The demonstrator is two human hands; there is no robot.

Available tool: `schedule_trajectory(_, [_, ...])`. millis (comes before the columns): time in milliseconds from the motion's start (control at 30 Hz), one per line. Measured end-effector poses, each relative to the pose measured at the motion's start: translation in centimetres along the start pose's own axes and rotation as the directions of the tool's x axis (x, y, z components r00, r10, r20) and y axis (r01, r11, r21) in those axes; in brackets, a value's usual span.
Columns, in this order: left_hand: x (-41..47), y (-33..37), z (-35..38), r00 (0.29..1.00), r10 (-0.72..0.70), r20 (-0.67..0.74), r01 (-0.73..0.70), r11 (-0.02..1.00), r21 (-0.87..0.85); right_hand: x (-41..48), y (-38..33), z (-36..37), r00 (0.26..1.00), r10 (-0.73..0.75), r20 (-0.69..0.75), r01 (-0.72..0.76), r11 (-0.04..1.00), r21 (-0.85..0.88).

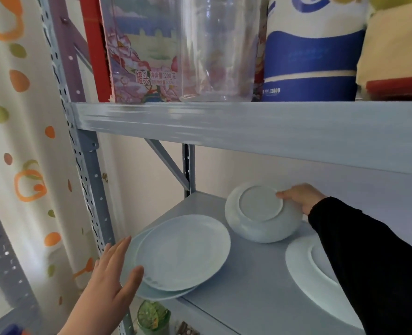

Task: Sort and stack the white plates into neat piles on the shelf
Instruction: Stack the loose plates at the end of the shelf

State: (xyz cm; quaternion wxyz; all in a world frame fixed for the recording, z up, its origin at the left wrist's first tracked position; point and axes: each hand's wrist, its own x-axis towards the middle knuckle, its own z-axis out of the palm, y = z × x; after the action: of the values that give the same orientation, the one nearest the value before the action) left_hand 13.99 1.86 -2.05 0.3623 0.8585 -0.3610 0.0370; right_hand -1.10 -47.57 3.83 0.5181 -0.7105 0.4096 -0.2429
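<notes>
The right grip (301, 198) is clenched on the rim of an overturned deep white plate (260, 213), thumb on its foot ring. The plate is tipped with its base towards the camera, at the back of the shelf (248, 286). Below that grip, under the black sleeve (369, 262), lies a flat white plate (299, 264). To its left the left grip (113, 274) is released, fingers straight against a two-plate pile (183, 252) that is skewed and overhangs the shelf front. The step looks like sorting. Next, probably, the deep plate needs setting down apart while the left grip squares the pile and pushes it inward.
</notes>
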Motion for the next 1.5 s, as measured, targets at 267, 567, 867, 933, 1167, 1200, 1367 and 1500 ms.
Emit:
schedule_trajectory(267, [0.1, 0.2, -1.1, 0.999, 0.033, -0.022, -0.033, 0.999, 0.019, -11.4, -8.6, 5.1, 0.789, -0.612, -0.052, 0.529, 0.720, -0.450])
schedule_trajectory(567, [0.5, 0.3, -2.6, 0.995, 0.079, -0.058, -0.080, 0.997, -0.005, -20.1, -6.4, 14.8, 0.489, -0.713, 0.502, 0.795, 0.126, -0.594])
schedule_trajectory(867, [0.6, -0.8, -3.9, 0.991, 0.114, -0.063, -0.115, 0.993, -0.004, -23.4, -2.3, 22.3, 0.339, -0.694, 0.634, 0.868, -0.028, -0.495])
schedule_trajectory(933, [0.6, -1.2, -3.9, 0.991, 0.119, -0.056, -0.120, 0.993, -0.006, -23.9, -1.9, 22.9, 0.397, -0.668, 0.630, 0.864, 0.039, -0.502])
schedule_trajectory(1167, [0.5, -2.7, -2.9, 0.993, 0.118, -0.014, -0.119, 0.992, -0.043, -25.7, -1.5, 23.0, 0.582, -0.456, 0.674, 0.806, 0.211, -0.553])
schedule_trajectory(1200, [0.5, -2.8, -2.6, 0.993, 0.120, -0.009, -0.121, 0.991, -0.049, -25.9, -1.7, 22.8, 0.598, -0.439, 0.670, 0.793, 0.204, -0.574])
schedule_trajectory(1367, [0.8, -3.3, -1.3, 0.990, 0.137, 0.027, -0.135, 0.988, -0.072, -26.4, -1.9, 22.2, 0.627, -0.427, 0.651, 0.761, 0.158, -0.629])
schedule_trajectory(1500, [1.7, -3.1, 0.1, 0.986, 0.162, 0.034, -0.157, 0.982, -0.109, -26.6, -1.4, 20.4, 0.663, -0.449, 0.599, 0.727, 0.195, -0.659])
